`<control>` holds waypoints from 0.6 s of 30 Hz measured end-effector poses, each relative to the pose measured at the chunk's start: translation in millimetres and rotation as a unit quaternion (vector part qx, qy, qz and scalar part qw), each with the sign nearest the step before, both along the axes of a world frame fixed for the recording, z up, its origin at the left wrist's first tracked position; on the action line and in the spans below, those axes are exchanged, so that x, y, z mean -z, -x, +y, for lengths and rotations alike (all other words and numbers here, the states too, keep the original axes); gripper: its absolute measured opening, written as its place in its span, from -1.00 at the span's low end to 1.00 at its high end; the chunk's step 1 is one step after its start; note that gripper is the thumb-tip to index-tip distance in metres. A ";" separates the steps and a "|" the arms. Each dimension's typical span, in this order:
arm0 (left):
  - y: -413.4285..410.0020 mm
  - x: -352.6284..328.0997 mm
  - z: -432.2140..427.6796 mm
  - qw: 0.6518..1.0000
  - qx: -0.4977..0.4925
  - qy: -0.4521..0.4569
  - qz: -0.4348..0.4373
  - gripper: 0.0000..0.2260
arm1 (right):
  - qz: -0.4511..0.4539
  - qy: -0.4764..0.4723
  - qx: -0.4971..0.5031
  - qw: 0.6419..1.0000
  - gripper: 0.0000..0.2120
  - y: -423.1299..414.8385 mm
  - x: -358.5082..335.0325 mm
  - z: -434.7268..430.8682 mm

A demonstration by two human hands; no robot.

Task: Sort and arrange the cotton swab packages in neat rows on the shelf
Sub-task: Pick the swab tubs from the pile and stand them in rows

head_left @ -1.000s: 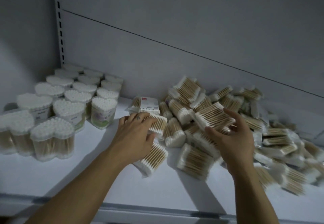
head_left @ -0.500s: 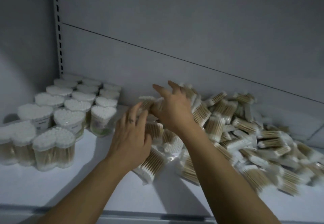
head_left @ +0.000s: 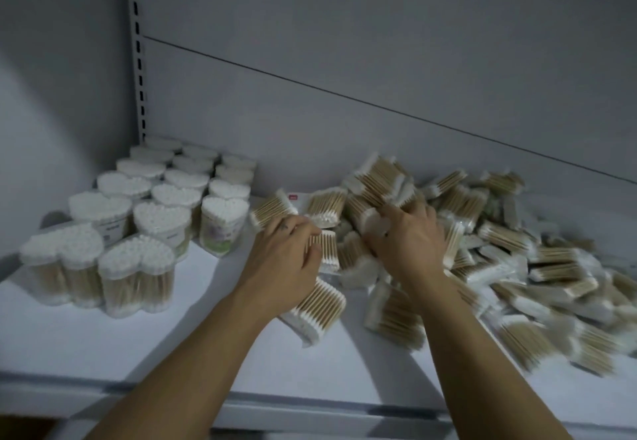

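A loose pile of flat cotton swab packets (head_left: pixel 499 250) covers the right half of the white shelf (head_left: pixel 103 343). My left hand (head_left: pixel 282 263) lies on a small stack of packets (head_left: pixel 317 312) at the pile's left edge, its fingers curled round the top packet (head_left: pixel 325 246). My right hand (head_left: pixel 410 243) is down in the pile, fingers curled over a packet (head_left: pixel 370 222); motion blur hides the exact grip. Two packets (head_left: pixel 300 208) lie side by side at the back, just right of the tubs.
Heart-shaped clear tubs of swabs (head_left: pixel 162 219) stand in neat rows on the left, up to the side wall. The grey back panel (head_left: pixel 379 60) rises behind. The shelf's front lip (head_left: pixel 310 405) runs below my forearms.
My right hand carried a packet from the pile to the back left near the tubs, then dropped back into the pile. My left hand stayed on its stack.
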State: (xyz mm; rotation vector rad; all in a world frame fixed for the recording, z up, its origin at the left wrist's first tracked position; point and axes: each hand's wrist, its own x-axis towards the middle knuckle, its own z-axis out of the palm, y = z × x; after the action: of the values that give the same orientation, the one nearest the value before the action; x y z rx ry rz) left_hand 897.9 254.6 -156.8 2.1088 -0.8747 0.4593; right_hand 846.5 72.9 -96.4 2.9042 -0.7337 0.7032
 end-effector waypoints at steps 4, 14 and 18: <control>1.0 -2.7 1.7 1.000 0.004 0.026 0.007 -0.82 | 0.006 -0.062 -0.019 0.998 -0.44 -2.3 -6.4 5.4; 44.5 -40.8 55.8 0.991 -0.082 -0.030 -0.100 -0.76 | -0.130 -0.161 -0.155 0.966 -0.38 35.4 -60.4 56.7; 43.2 -67.9 105.0 0.960 -0.201 -0.133 -0.142 -0.71 | -0.062 -0.161 -0.223 0.960 -0.54 20.9 -28.7 111.3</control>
State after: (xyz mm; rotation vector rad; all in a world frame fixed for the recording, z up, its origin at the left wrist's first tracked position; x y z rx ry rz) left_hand 854.7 359.6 -89.0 2.5249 -0.6881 0.9173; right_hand 825.6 184.3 -67.8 3.3972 -0.2044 0.8830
